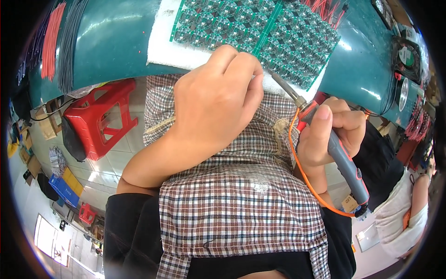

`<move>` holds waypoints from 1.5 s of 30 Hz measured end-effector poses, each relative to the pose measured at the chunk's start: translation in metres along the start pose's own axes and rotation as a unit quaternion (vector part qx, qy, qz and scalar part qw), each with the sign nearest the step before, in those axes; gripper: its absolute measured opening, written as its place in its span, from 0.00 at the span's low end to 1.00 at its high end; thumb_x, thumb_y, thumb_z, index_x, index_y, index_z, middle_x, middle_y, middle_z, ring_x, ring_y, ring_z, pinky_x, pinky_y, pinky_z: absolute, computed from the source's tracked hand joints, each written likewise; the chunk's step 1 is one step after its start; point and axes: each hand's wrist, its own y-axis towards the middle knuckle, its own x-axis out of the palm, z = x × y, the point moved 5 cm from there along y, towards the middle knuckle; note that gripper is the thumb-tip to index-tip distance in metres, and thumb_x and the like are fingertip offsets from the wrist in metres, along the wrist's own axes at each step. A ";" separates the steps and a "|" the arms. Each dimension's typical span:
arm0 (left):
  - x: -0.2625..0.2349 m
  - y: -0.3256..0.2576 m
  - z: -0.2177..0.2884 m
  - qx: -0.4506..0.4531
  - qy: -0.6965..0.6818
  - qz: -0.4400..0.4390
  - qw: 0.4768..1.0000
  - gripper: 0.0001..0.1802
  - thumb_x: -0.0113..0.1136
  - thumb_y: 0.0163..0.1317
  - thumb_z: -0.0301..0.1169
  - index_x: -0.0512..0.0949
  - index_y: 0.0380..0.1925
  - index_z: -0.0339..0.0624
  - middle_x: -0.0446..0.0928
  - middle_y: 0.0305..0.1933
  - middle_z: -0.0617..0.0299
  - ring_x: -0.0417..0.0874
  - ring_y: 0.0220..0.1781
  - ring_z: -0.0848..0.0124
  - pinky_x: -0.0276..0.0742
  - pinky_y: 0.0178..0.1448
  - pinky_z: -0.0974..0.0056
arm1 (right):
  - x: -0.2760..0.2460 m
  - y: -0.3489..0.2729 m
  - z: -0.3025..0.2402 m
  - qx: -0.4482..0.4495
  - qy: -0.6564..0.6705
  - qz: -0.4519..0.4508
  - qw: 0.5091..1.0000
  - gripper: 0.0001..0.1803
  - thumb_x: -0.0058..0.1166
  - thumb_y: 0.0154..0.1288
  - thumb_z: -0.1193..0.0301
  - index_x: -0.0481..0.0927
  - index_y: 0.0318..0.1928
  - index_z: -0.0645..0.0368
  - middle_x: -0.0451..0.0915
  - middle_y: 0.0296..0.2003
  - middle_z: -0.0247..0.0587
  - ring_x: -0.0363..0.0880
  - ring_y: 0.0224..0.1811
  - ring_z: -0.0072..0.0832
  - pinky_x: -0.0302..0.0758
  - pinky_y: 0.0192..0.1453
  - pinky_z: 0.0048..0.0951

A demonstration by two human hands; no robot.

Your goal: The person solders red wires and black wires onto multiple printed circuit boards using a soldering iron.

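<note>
A soldering iron [344, 163] with a grey and red handle lies in the closed grip of my right hand [327, 132]. Its metal tip points up and left, close to the near edge of a green circuit board panel [223, 23]. My left hand [220, 93] is at that same edge, back of the hand upward and fingers curled together. Whatever its fingertips hold, if anything, is hidden. The panel carries rows of small boards and rests on a white foam sheet [160, 39].
Red wires [53, 42] and grey wires [72, 44] lie in bundles on the green tabletop [116, 46] at left. An orange cord [304, 174] loops below the iron. A small fan [406, 58] stands at right. Below the table is a red stool [95, 123]; a person [402, 218] is at lower right.
</note>
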 end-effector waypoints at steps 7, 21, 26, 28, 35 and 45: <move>0.002 0.001 0.001 -0.015 -0.003 -0.026 1.000 0.05 0.69 0.59 0.25 0.81 0.33 0.44 0.77 0.30 0.65 0.79 0.23 0.77 0.73 0.26 0.70 | 0.001 0.001 -0.002 0.014 0.011 0.078 0.997 0.15 0.58 0.64 0.81 0.64 0.28 0.56 0.67 0.17 0.29 0.58 0.20 0.15 0.57 0.29 0.24; -0.011 0.008 0.004 -0.005 -0.001 0.002 1.000 0.05 0.68 0.59 0.24 0.80 0.33 0.43 0.76 0.32 0.66 0.80 0.25 0.77 0.73 0.27 0.72 | -0.007 0.006 -0.006 0.001 -0.014 0.095 0.995 0.14 0.56 0.66 0.78 0.62 0.29 0.55 0.66 0.17 0.30 0.56 0.19 0.15 0.55 0.27 0.23; -0.008 0.014 0.002 -0.004 0.031 0.006 0.999 0.05 0.69 0.58 0.25 0.81 0.33 0.45 0.77 0.31 0.67 0.76 0.22 0.78 0.71 0.26 0.72 | -0.007 0.012 -0.002 0.000 0.006 0.101 0.995 0.15 0.56 0.65 0.79 0.62 0.28 0.55 0.64 0.17 0.29 0.55 0.19 0.14 0.53 0.26 0.22; -0.007 0.015 0.002 -0.007 0.020 0.020 1.000 0.05 0.69 0.57 0.25 0.81 0.32 0.45 0.77 0.30 0.68 0.75 0.21 0.79 0.71 0.26 0.72 | -0.008 0.013 0.000 0.002 -0.011 0.005 1.000 0.16 0.58 0.65 0.82 0.62 0.35 0.57 0.71 0.21 0.35 0.66 0.21 0.18 0.64 0.27 0.22; -0.003 0.017 0.000 -0.005 0.019 0.011 1.000 0.06 0.70 0.56 0.25 0.82 0.32 0.45 0.77 0.30 0.67 0.75 0.21 0.78 0.72 0.27 0.71 | 0.003 0.015 0.001 0.030 0.002 0.109 0.994 0.14 0.57 0.64 0.81 0.64 0.28 0.57 0.67 0.18 0.31 0.59 0.19 0.15 0.57 0.26 0.22; -0.002 0.019 0.000 0.006 -0.004 0.003 1.000 0.05 0.70 0.58 0.24 0.83 0.34 0.42 0.78 0.33 0.64 0.79 0.24 0.75 0.74 0.27 0.70 | 0.004 0.016 0.001 0.032 0.007 0.100 0.994 0.14 0.57 0.64 0.80 0.64 0.28 0.57 0.68 0.17 0.32 0.60 0.19 0.15 0.58 0.25 0.22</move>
